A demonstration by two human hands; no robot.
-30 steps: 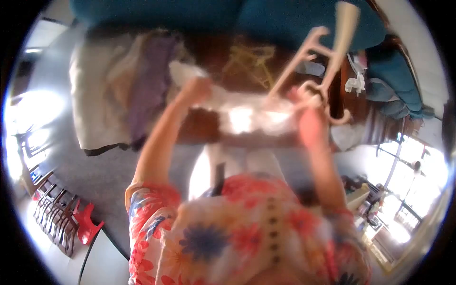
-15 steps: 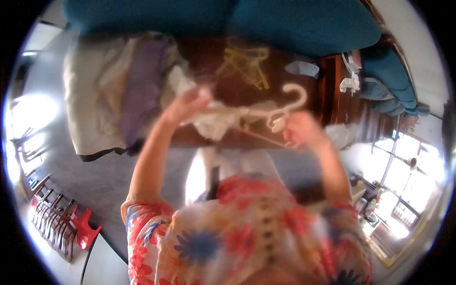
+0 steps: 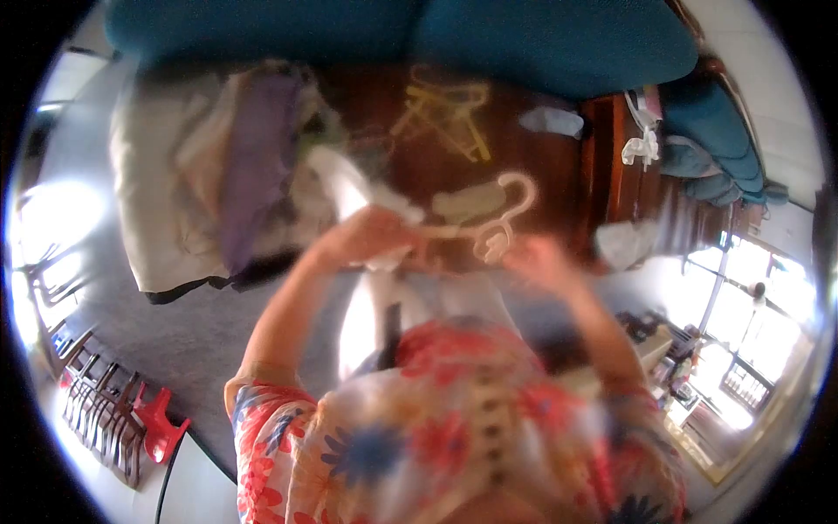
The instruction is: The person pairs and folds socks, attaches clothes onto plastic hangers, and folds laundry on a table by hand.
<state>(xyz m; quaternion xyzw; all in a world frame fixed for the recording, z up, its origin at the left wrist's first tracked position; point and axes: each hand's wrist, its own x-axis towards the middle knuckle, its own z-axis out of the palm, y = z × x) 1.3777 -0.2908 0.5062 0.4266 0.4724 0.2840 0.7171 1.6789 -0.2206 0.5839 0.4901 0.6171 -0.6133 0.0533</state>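
Note:
Over the front edge of a dark brown wooden seat (image 3: 541,170), my left hand (image 3: 371,236) is closed on a white cloth (image 3: 342,179) and the left end of a pale hanger. My right hand (image 3: 537,262) is closed at the right part of the hanger (image 3: 515,196), just beside its loop. The hook points up and to the right. Motion blurs both hands, and the hanger's lower part is hard to make out. Behind the hanger lies a beige item (image 3: 470,203) on the wood.
Yellow hangers (image 3: 445,118) and a light blue item (image 3: 552,121) lie farther back. Piled clothes, one purple (image 3: 257,166), cover the left side. Teal cushions (image 3: 559,44) line the back. A whitish bundle (image 3: 625,243) is at right; a red chair (image 3: 159,425) stands lower left.
The pale hanger has come down from its raised, tilted position to lie nearly level, low between my hands. My left hand has moved down and right with the white cloth.

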